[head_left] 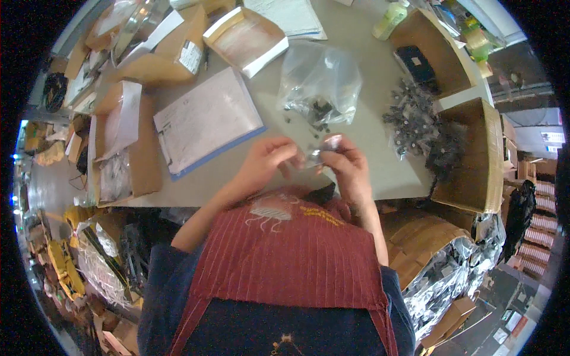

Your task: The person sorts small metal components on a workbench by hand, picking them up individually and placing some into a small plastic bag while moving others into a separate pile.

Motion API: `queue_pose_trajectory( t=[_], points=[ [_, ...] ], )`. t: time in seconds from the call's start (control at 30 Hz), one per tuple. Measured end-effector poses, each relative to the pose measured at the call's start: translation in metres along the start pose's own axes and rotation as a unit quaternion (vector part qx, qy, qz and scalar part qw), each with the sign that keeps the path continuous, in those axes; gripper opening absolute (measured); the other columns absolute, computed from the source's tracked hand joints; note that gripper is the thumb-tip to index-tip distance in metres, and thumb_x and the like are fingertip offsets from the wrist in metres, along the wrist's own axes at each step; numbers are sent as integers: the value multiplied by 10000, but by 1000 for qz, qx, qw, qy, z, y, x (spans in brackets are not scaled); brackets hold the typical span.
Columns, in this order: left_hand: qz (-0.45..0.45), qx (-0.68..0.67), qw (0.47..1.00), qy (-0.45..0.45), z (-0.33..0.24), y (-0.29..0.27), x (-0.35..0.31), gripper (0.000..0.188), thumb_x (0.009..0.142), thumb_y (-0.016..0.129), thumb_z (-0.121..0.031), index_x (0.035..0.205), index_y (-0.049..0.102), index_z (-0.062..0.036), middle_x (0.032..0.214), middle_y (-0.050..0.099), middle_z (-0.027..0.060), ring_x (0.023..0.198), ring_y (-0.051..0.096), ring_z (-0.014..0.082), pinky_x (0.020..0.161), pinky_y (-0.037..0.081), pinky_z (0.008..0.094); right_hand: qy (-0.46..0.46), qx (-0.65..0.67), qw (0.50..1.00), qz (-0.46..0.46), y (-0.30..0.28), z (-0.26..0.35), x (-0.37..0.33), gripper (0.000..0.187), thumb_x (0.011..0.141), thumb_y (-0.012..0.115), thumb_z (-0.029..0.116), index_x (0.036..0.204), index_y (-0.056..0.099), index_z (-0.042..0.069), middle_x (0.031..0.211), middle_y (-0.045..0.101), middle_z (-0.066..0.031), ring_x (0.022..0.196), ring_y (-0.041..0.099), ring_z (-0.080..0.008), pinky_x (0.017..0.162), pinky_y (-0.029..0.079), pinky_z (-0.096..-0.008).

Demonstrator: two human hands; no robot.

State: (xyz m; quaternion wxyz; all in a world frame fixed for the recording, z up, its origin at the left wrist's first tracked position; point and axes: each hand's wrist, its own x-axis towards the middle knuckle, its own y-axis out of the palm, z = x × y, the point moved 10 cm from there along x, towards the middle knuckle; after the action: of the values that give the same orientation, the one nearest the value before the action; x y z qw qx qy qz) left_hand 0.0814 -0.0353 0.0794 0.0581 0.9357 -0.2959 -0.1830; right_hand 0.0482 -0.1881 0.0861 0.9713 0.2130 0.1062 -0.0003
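Close to the table's front edge, my right hand point(351, 171) is closed on a small clear plastic bag point(314, 155); what the bag holds is too blurred to tell. My left hand point(270, 159) is just left of it, fingers curled toward the bag and smeared by motion. Whether they grip its edge I cannot make out. Beyond my hands lies a large clear plastic bag point(317, 68), its mouth toward me. Small dark parts point(322, 111) lie in and around that mouth, some loose on the table point(371, 113).
A clipboard with papers point(208, 121) lies left of my hands. Cardboard boxes point(151, 160) line the left side. At right, a heap of small bagged dark parts point(415, 121) sits beside an opened carton point(469, 154). A bottle point(390, 21) stands at the back.
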Motion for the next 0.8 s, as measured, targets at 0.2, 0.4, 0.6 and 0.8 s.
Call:
queue_pose_trajectory(
  t=[0.2,0.4,0.6,0.8],
  points=[
    [-137,33,981,135,-12,-78,52,239,983,593,-212,1127,645,-29,1043,673,54,957,637,144,761,530,314,-204,367,886,-197,-161,24,-18,222,957,549,42,1144,565,-76,1131,640,-147,1003,619,-242,943,498,-377],
    [-305,490,760,300,-103,-178,129,215,881,604,-73,1088,656,-51,1115,692,165,950,685,312,795,519,408,-47,290,938,-183,-153,-40,-41,217,929,560,67,1144,580,44,1089,583,-36,912,554,-159,852,451,-290],
    [-238,702,667,79,-82,-244,216,299,762,696,-213,1004,715,-38,1017,702,234,913,668,402,819,504,492,55,112,971,-205,-113,-45,-37,252,884,562,12,1133,588,40,1005,603,-55,833,590,-166,773,470,-296],
    [-209,490,840,102,-102,-239,197,258,901,662,-280,947,744,-40,910,721,183,864,695,320,771,515,416,3,70,970,-235,-129,-32,-38,263,878,562,27,1140,588,28,1016,589,-70,816,576,-155,742,468,-280]
  ],
)
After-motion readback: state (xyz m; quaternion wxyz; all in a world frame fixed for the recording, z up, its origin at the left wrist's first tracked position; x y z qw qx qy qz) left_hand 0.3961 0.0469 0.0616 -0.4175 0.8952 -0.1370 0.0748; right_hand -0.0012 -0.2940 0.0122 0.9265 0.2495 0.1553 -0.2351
